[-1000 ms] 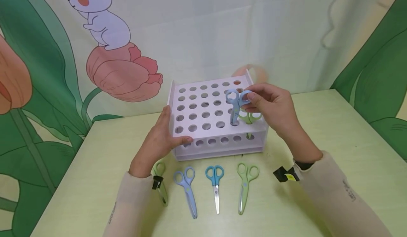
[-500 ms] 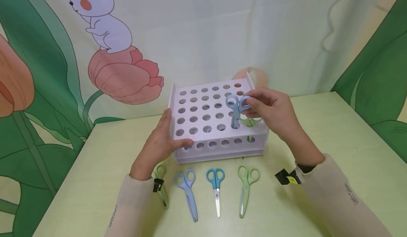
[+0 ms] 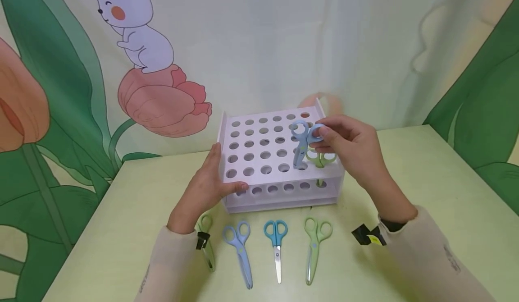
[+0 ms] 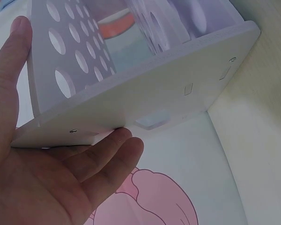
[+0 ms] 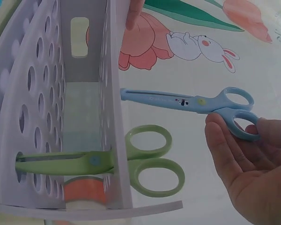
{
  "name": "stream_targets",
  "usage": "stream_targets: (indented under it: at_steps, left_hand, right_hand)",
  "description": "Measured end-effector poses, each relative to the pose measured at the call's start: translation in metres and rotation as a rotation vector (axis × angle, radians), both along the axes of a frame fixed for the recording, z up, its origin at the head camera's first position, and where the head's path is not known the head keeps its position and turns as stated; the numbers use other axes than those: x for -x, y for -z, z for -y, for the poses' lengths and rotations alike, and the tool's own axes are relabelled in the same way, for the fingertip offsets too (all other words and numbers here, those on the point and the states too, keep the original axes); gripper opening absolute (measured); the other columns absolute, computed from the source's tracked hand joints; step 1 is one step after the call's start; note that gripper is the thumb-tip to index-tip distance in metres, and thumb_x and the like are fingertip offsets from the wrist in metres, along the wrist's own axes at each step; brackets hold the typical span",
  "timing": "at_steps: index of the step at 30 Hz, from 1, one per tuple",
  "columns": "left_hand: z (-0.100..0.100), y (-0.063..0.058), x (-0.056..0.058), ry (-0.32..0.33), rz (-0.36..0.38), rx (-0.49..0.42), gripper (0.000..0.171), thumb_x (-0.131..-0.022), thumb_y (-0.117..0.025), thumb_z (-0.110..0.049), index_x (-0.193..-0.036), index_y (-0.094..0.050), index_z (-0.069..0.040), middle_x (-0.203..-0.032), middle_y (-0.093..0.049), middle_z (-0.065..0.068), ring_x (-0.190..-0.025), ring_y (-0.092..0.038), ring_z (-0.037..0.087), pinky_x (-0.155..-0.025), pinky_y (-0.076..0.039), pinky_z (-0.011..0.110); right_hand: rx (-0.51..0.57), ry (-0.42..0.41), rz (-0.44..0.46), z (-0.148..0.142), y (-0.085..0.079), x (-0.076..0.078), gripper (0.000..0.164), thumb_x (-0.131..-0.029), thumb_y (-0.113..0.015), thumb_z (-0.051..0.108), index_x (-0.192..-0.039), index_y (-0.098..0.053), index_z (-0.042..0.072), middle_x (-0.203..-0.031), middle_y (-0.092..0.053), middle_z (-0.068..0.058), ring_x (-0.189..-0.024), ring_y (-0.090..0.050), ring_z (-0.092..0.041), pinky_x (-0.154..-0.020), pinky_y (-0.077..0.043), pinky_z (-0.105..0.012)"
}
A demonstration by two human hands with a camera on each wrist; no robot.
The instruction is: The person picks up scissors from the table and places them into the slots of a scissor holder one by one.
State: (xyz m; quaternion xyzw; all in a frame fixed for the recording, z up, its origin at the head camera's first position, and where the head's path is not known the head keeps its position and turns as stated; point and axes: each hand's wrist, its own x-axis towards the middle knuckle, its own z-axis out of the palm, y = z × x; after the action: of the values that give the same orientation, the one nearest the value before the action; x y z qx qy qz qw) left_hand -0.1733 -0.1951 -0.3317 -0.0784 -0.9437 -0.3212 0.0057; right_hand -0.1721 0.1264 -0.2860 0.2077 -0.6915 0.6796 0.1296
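Note:
My right hand (image 3: 354,146) pinches one finger ring of light blue scissors (image 5: 178,101), held point-down over the white rack (image 3: 259,178). Their tip is at the rack's top plate, by a front-row hole; I cannot tell whether it enters the hole. Beside them, green scissors (image 5: 84,163) stand in the front right hole, blades through both plates and rings above the top. My left hand (image 3: 202,187) holds the rack's left end, with the thumb at the front edge and fingers against the outside of the side panel (image 4: 131,103).
In front of the rack lie green scissors (image 3: 313,250), teal-handled scissors (image 3: 275,234) with metal blades, and blue-violet scissors (image 3: 242,257). Another green pair (image 3: 207,248) is partly covered by the left wrist's strap. A printed curtain (image 3: 259,45) hangs behind the table.
The head view has shifted, so the rack and scissors appear lower. The held blue scissors dipped to the hole, and now lean slightly more, tip toward the left. My left hand stays on the rack.

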Motion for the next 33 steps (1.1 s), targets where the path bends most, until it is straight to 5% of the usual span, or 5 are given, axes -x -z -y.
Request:
stream_targets:
  at_steps: [6,22,28,33]
  left_hand:
    - [0.001,0.002,-0.001,-0.004,0.010,0.016,0.131,-0.075,-0.089,-0.044,-0.162,0.001,-0.007,-0.169,-0.002,0.012,-0.144,-0.029,0.036,-0.112,-0.031,0.051]
    - [0.001,0.002,-0.001,-0.010,0.018,0.012,0.132,-0.075,-0.089,-0.044,-0.162,0.002,-0.008,-0.169,0.000,0.011,-0.146,-0.026,0.036,-0.113,-0.029,0.051]
    - [0.000,0.001,-0.001,-0.005,0.019,0.017,0.132,-0.075,-0.089,-0.046,-0.162,0.002,-0.007,-0.169,0.000,0.011,-0.145,-0.028,0.036,-0.112,-0.031,0.051]
    - [0.000,0.001,-0.001,-0.001,0.014,0.022,0.131,-0.076,-0.089,-0.045,-0.162,0.002,-0.007,-0.168,0.000,0.012,-0.145,-0.029,0.037,-0.112,-0.031,0.052]
  right_hand:
    - [0.061,-0.033,0.004,0.004,0.006,0.001,0.021,-0.098,-0.067,0.004,-0.112,-0.067,-0.011,-0.098,-0.072,-0.011,-0.079,-0.074,-0.025,-0.072,-0.058,-0.038]
    - [-0.046,-0.026,0.037,0.012,0.009,0.000,0.026,-0.099,-0.065,0.004,-0.122,-0.066,-0.009,-0.104,-0.072,-0.018,-0.084,-0.074,-0.026,-0.074,-0.058,-0.037]
    - [-0.126,0.010,0.074,0.015,0.011,0.000,0.027,-0.099,-0.066,0.007,-0.123,-0.068,-0.003,-0.107,-0.072,-0.020,-0.063,-0.071,-0.021,-0.064,-0.058,-0.031]
    - [-0.203,0.049,0.091,0.018,0.014,0.000,0.024,-0.098,-0.069,0.013,-0.119,-0.072,0.003,-0.103,-0.074,-0.014,-0.043,-0.054,-0.022,-0.045,-0.047,-0.027]
